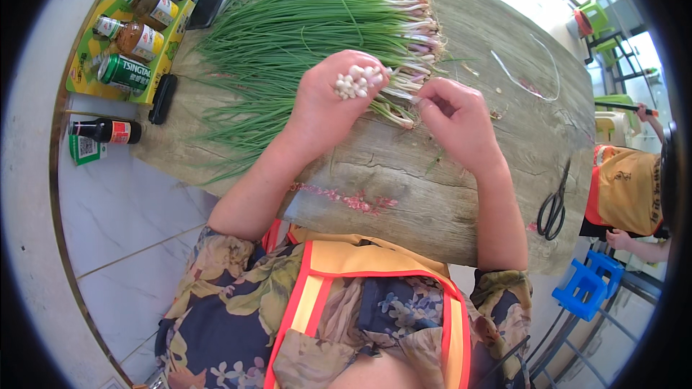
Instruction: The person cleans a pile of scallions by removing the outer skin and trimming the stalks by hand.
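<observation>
A bundle of spring onions with clean white bulbs is gripped in my left hand, bulb ends facing up. Thumb and index finger of my right hand pinch the pale end of a spring onion just right of that fist. Beneath and beyond both hands lies a wide heap of spring onions. Their green leaves point left, and their purplish, rooted bulbs line up on the right. My left forearm covers part of the leaves.
Black-handled scissors and a white strip lie on the wood-patterned table. Bottles, a green Tsingtao can and a dark bottle are at the left. Another person in a yellow apron stands right, near blue stools.
</observation>
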Demonstrator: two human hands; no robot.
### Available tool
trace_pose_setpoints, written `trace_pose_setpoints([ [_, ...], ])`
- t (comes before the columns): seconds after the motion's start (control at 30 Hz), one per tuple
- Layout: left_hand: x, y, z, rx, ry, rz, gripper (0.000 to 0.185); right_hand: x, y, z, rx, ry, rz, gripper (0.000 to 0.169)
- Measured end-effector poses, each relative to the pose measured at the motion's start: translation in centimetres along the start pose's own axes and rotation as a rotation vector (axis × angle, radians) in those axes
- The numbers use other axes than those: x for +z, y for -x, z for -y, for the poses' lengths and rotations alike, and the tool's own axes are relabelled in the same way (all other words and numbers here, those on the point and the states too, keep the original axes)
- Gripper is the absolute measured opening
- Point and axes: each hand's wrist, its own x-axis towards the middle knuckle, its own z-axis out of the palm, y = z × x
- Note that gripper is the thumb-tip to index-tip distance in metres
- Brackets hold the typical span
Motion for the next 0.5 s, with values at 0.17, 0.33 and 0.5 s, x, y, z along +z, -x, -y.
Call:
trace_pose_setpoints([
  [0.17,-0.7,-0.4,-0.6,-0.031,0.188,-0.112,0.013,-0.7,0.0,-0.1,0.045,-0.019,-0.001,0.014],
  [0.33,-1.6,-1.2,0.1,0.227,0.015,-0.239,0.014,-4.6,-0.5,-0.6,-0.055,0.373,-0.128,0.012],
  [0.5,-1.2,-0.6,-0.6,0.119,-0.016,-0.146,0.013,-6.9,-0.8,-1.9,-0.271,0.866,-0.308,0.013],
])
